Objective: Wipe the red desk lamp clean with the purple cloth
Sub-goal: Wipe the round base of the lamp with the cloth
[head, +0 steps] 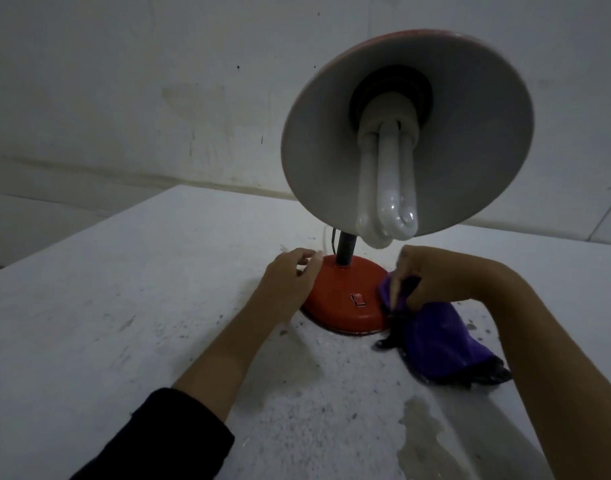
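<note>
In the head view, a red desk lamp is seen standing on a pale, grainy table, near the far right part of its top. The lamp's base is a low, smooth, rounded dome of glossy red, with a small rectangular rocker switch set into its near slope. A short dark stem rises from the top of the dome. The wide, shallow, dish-shaped shade is tilted toward the camera, so its matt grey-white inside is shown, with only a thin red edge at the upper rim. A white folded-tube bulb hangs out of a dark socket at the centre of the shade.

The left hand is laid against the left side of the base, its fingers loosely curled and partly spread, with nothing clasped in them. The right hand is closed around a bunched part of the purple cloth, which is pressed against the right edge of the base. The rest of the cloth, soft and crumpled with dark frayed trim, trails over the table toward the near right. A black sleeve covers the left forearm. A damp, irregular patch is visible on the table's speckled surface, in front of the cloth. A scuffed pale wall stands behind.
</note>
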